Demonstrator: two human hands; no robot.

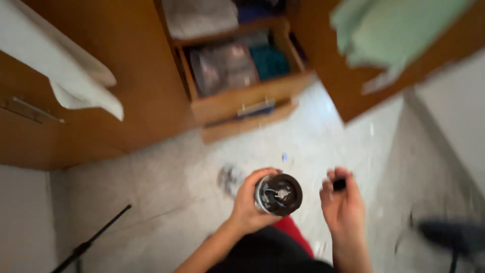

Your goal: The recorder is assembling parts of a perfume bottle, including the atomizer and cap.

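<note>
**Round dark object held over a pale floor**

Head view: the picture is blurred by motion. The left hand (251,199) is wrapped around a round dark object (278,194) with a metallic rim, its open face turned up towards the camera; some pale bits show inside, too blurred to tell what they are. The fingers curl over the top and left side of the rim, so the hand is closed firmly on it. Just to the right, apart from the object, the right hand (342,202) is held palm-in with the fingers bent, pinching a small black piece (339,184) at the fingertips. Both hands hover above a pale stone floor (166,187).

Beyond them stands a wooden wardrobe (136,76) with an open drawer (242,96) holding folded clothes in grey and teal. A white cloth (76,76) hangs at the left, a green cloth (389,30) at the upper right. A thin black rod (91,240) lies on the floor at lower left.
</note>
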